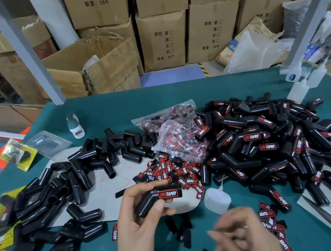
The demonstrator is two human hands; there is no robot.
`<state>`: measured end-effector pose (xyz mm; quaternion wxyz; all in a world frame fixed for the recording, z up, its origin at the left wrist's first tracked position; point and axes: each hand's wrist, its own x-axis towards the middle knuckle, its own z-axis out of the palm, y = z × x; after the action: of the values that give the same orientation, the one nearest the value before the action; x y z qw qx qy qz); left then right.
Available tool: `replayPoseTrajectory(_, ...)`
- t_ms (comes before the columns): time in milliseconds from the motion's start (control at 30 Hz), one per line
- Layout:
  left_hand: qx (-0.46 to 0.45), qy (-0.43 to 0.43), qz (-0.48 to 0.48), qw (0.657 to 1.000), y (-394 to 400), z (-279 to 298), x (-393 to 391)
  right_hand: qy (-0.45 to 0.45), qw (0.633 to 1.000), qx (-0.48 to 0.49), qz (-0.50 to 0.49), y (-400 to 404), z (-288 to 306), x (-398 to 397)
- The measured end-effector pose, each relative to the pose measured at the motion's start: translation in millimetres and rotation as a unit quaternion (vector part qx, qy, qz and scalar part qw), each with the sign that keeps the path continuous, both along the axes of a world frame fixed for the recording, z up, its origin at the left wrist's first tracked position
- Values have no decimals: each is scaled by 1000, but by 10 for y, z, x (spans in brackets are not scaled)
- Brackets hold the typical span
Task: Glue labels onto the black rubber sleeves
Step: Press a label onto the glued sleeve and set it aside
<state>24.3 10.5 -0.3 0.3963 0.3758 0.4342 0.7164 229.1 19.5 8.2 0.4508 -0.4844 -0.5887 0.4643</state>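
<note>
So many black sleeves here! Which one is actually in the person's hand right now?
The bent sleeve with a red PROTAPER label facing up, gripped in the left hand near the table's front. All the others lie in piles on the table.

The light is soft and even, with faint shadows. The right hand [244, 237] at the bottom looks blurry. Edges bend and smear.

Two bare hands [136, 214], no sleeves visible
</note>
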Motion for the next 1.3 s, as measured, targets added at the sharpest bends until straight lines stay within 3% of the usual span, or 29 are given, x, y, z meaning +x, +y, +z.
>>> replayPoseTrajectory(100,-1,2,-9,1000,-1,-16,-1,-148,987,38,-56,270,-119,296)
replayPoseTrajectory(233,-4,10,-17,1000,-4,-46,17,-304,949,75,30,595,-184,173)
replayPoseTrajectory(333,-7,22,-22,999,-2,-48,30,-304,944,130,19,804,-236,65)
replayPoseTrajectory(567,-23,27,-41,999,-3,-69,87,-258,961,91,39,932,-285,105)
replayPoseTrajectory(700,-24,6,-56,998,-12,-96,102,-293,949,115,-19,756,-124,243)
replayPoseTrajectory(800,-19,3,-66,998,-10,-117,107,-179,969,147,-81,466,53,239)
replayPoseTrajectory(900,-22,7,-61,998,-13,-112,109,2,1000,21,6,363,167,-26)
replayPoseTrajectory(967,-25,16,-52,998,-11,-99,108,91,991,-81,58,363,208,-226)
replayPoseTrajectory(1067,-26,26,-35,999,-2,-85,100,176,972,-147,59,341,154,-383)
replayPoseTrajectory(1133,-25,29,-35,999,2,-74,108,197,964,-158,78,322,100,-398)
replayPoseTrajectory(1300,-25,26,-55,998,-14,-18,169,146,975,-115,120,332,76,-289)
